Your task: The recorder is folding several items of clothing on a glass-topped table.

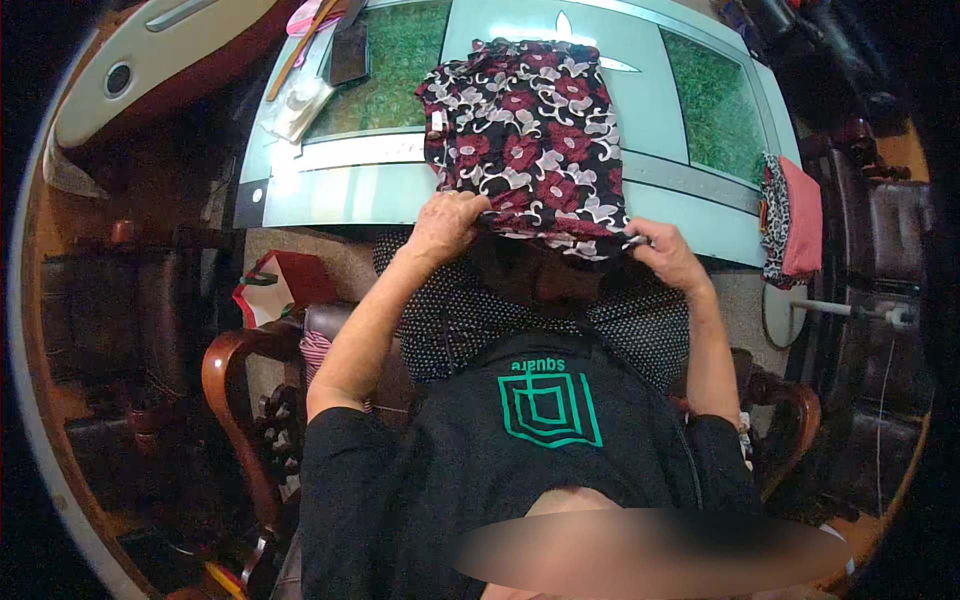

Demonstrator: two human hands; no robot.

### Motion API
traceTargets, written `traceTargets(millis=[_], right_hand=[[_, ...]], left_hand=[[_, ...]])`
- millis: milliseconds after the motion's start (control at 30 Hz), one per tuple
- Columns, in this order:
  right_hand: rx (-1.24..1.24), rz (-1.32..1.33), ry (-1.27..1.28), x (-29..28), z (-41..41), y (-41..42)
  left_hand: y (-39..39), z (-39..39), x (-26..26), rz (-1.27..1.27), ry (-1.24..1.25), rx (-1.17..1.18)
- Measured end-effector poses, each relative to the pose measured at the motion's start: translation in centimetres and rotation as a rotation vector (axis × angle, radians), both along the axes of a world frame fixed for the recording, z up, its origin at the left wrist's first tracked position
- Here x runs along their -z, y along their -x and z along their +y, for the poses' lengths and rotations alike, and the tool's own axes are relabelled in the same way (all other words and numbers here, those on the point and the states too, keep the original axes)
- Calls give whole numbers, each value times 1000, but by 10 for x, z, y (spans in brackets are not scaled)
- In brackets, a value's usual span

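Observation:
A floral cloth garment (pixel 525 142), black with dark red flowers and pale leaves, lies spread on the glass-topped table (pixel 360 195). Its near edge hangs over the table's front, above my lap. My left hand (pixel 448 225) grips the near left corner of the fabric. At the near right corner, my right hand (pixel 666 251) pinches the edge between thumb and fingers. A small white tag shows on the garment's left side. The fingertips of both hands are partly hidden by cloth.
A dark flat phone-like device (pixel 350 52), a wooden stick (pixel 300 52) and a clear plastic packet (pixel 300 109) lie at the table's left. Folded pink cloth (pixel 801 217) hangs at the right edge. A red-and-white bag (pixel 281 289) stands below, left. Wooden armrests (pixel 225 375) flank me.

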State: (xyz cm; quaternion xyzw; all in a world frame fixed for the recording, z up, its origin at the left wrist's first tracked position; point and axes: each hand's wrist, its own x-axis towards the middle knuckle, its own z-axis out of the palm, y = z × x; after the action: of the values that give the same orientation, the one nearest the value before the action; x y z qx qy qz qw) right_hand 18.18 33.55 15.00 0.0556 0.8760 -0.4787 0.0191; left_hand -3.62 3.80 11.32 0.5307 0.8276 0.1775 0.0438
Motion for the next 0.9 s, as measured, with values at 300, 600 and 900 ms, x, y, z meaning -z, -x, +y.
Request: traceTargets(millis=[300,600,900], right_hand=[[29,197,4,-57,49,97],[253,342,167,-15,113,242],[594,285,-285,47,139,314]], left_hand=[[76,19,-31,-576,-153,-106],[185,81,-45,-823,-255,-255],[244,122,-16,-682,-283,-559]])
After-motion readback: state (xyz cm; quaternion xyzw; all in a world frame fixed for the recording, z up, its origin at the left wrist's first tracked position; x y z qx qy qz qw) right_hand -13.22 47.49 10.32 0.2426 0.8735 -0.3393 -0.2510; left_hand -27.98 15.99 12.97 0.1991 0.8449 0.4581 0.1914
